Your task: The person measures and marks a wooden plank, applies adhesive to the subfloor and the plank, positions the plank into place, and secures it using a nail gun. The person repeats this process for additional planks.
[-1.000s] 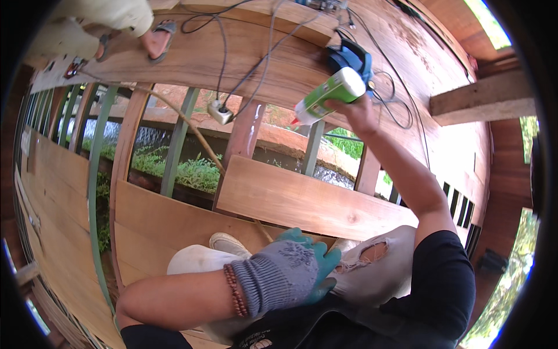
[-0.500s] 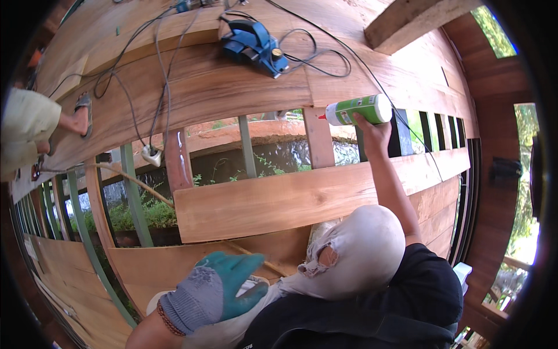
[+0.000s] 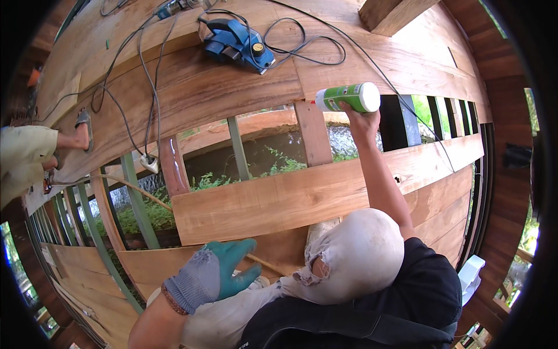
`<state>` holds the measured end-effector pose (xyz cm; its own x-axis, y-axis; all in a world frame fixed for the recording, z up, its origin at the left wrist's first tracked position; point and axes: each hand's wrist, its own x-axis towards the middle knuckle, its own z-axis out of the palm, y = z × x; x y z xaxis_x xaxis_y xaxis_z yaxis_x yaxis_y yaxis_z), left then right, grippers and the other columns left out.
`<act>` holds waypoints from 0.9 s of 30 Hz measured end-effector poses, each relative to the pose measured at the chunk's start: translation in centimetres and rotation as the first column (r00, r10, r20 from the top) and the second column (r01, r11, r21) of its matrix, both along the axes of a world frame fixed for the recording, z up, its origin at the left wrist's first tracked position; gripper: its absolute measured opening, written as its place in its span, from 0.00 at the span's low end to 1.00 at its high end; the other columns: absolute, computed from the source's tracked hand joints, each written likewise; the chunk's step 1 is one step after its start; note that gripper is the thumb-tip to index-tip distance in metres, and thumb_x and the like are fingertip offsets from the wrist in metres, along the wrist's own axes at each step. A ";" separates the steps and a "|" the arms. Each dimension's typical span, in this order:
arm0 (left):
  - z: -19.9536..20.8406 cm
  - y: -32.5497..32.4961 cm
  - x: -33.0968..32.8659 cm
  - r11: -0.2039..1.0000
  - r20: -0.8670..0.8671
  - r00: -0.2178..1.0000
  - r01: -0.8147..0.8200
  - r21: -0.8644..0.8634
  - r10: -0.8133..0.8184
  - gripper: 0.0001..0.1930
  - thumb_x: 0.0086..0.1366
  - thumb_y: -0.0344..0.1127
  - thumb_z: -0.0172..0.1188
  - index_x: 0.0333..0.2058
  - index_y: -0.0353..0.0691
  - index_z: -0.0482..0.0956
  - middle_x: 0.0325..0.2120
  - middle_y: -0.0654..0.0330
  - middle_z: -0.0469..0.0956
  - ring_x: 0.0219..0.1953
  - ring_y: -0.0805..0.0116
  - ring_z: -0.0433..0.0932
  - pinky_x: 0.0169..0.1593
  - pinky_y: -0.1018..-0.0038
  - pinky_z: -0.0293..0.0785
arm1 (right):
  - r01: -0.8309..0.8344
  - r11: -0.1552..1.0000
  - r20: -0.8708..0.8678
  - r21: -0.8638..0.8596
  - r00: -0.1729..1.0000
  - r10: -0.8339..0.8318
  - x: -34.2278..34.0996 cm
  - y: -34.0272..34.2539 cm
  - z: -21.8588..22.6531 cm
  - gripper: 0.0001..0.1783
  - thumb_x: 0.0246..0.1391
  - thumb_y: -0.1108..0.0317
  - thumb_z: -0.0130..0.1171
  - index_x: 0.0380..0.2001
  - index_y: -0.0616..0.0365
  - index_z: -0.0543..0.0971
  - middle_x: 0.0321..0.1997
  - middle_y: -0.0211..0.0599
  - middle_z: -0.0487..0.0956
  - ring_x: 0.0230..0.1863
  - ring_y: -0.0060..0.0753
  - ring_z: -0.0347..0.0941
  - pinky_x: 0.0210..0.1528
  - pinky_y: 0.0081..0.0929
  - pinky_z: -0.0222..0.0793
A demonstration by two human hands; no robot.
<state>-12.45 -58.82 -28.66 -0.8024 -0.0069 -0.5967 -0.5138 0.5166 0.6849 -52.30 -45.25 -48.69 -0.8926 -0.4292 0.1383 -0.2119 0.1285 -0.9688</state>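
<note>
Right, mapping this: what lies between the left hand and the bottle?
Head view: a long wooden board, then a gap crossed by beams, from left hand to bottle.

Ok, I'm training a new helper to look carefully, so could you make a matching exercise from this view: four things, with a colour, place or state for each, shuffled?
Column one
1. Bottle
2. Left hand
3. Power planer
4. Power socket

Column two
A. Blue, resting on the boards
B. Covered by a grey and teal glove
C. White, with dark cables running to it
D. Gripped in the bare right hand

Right pairs: 1-D, 2-B, 3-A, 4-C
</note>
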 end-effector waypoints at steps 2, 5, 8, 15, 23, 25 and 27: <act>-0.2 -0.1 -0.4 1.000 0.020 1.000 0.010 -0.011 -0.010 0.27 0.65 0.49 0.60 0.54 0.34 0.75 0.44 0.41 0.81 0.46 0.41 0.80 0.50 0.55 0.76 | 0.002 1.000 -0.001 -0.015 1.000 -0.002 -0.1 0.0 -0.2 0.23 0.48 0.78 0.73 0.48 0.65 0.78 0.46 0.37 0.84 0.47 0.27 0.79 0.52 0.27 0.75; -0.6 -0.2 -0.9 1.000 0.059 0.998 0.008 0.010 -0.009 0.27 0.66 0.50 0.60 0.55 0.35 0.75 0.45 0.41 0.81 0.47 0.41 0.80 0.51 0.55 0.76 | 0.006 1.000 0.003 -0.016 1.000 -0.006 -0.3 0.1 -0.5 0.23 0.48 0.79 0.73 0.48 0.65 0.79 0.46 0.37 0.84 0.46 0.27 0.80 0.52 0.27 0.75; -0.6 -0.4 -1.5 1.000 0.080 0.997 0.016 0.008 -0.017 0.27 0.66 0.50 0.60 0.55 0.35 0.75 0.45 0.41 0.81 0.48 0.42 0.80 0.52 0.56 0.76 | -0.013 1.000 -0.006 -0.004 1.000 0.013 -0.2 -0.2 -0.8 0.23 0.47 0.80 0.73 0.48 0.64 0.79 0.46 0.37 0.84 0.46 0.27 0.80 0.52 0.27 0.76; -2.1 -0.6 -0.8 0.998 -0.060 0.998 0.034 -0.046 -0.037 0.27 0.67 0.52 0.58 0.55 0.37 0.73 0.41 0.42 0.81 0.42 0.42 0.81 0.49 0.53 0.77 | -0.012 0.999 -0.051 0.037 0.999 0.014 -0.4 -0.8 -2.0 0.20 0.48 0.80 0.72 0.46 0.65 0.80 0.43 0.36 0.84 0.44 0.27 0.80 0.49 0.27 0.76; -1.7 -1.2 -1.1 0.999 0.013 0.999 0.030 -0.015 -0.029 0.27 0.66 0.51 0.60 0.55 0.34 0.75 0.45 0.41 0.81 0.48 0.42 0.80 0.52 0.56 0.76 | -0.011 0.999 0.011 0.039 1.000 0.010 0.5 0.2 -1.5 0.22 0.47 0.72 0.76 0.45 0.65 0.80 0.41 0.36 0.85 0.41 0.25 0.80 0.46 0.26 0.76; -1.9 -1.4 -1.2 0.999 0.011 0.999 0.033 -0.001 -0.033 0.27 0.66 0.50 0.60 0.55 0.34 0.75 0.45 0.41 0.81 0.48 0.42 0.80 0.52 0.56 0.76 | -0.011 0.999 0.036 0.030 0.999 0.010 0.9 0.5 -1.1 0.21 0.47 0.73 0.75 0.44 0.65 0.81 0.40 0.36 0.85 0.41 0.25 0.80 0.46 0.26 0.76; -1.9 -1.5 -1.4 0.999 0.013 0.999 0.035 0.003 -0.035 0.27 0.66 0.50 0.60 0.55 0.34 0.75 0.45 0.41 0.81 0.48 0.42 0.80 0.53 0.56 0.76 | -0.011 0.999 0.038 0.030 0.999 0.010 1.1 0.7 -0.8 0.20 0.47 0.73 0.75 0.44 0.65 0.81 0.40 0.36 0.86 0.41 0.25 0.80 0.46 0.26 0.76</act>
<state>-13.81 -60.29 -30.59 -0.7943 0.0224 -0.6071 -0.5044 0.5327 0.6796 -51.21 -44.54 -49.53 -0.8922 -0.4424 0.0909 -0.1763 0.1558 -0.9719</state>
